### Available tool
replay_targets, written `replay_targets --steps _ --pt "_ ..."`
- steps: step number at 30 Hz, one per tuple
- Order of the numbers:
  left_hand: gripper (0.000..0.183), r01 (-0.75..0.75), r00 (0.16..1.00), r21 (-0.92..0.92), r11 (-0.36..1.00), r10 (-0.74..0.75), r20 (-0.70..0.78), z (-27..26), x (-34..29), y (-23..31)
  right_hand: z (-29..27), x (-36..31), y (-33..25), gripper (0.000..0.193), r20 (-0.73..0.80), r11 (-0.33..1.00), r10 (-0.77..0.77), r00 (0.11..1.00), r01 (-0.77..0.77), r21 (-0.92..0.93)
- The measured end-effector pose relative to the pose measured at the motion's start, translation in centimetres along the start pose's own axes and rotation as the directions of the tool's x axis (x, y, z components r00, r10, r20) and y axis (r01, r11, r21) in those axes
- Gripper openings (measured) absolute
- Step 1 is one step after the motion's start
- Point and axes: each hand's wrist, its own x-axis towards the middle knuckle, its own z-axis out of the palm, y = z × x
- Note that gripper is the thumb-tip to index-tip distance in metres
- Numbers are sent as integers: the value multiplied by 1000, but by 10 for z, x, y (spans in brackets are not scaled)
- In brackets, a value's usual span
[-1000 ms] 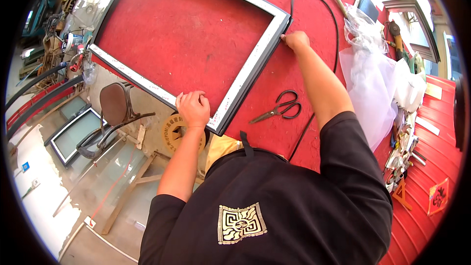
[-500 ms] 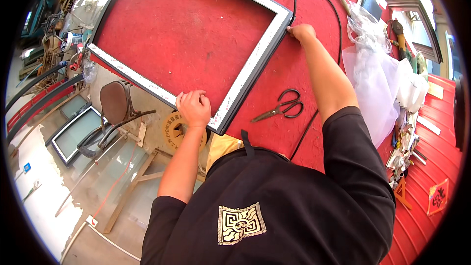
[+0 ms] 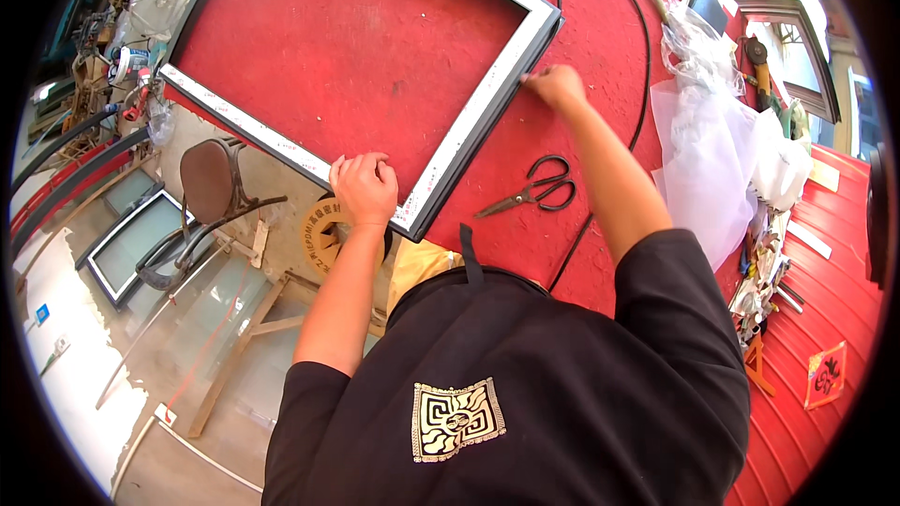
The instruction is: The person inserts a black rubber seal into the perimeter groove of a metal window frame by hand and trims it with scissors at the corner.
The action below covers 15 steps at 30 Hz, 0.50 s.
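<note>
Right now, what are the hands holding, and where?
The left hand presses the window frame near its corner; the right hand pinches the black rubber strip at the frame's side rail.

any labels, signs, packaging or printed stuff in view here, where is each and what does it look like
Red paper cutout: on the red surface at far right, squarish, red with dark characters.
Round spool: below the table edge by the left hand, tan disc with dark print around it.
Clear plastic bags: right of the scissors, crumpled, see-through white.
Printed emblem: on the black shirt, square, gold maze pattern.
</note>
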Motion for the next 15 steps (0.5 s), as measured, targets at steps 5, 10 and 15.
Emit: replay_targets --steps 5,10,15 --pt "14 -14 1000 5 1000 14 2 0 1 0 40 -71 -12 43 118 997 24 993 -33 74" --pt "15 -15 1000 0 1000 15 18 -2 -3 2 38 -91 -21 43 81 993 68 994 -75 95" --pt "15 -4 1000 -4 1000 4 18 -1 -3 1 36 -95 -25 45 103 997 -20 994 28 -78"
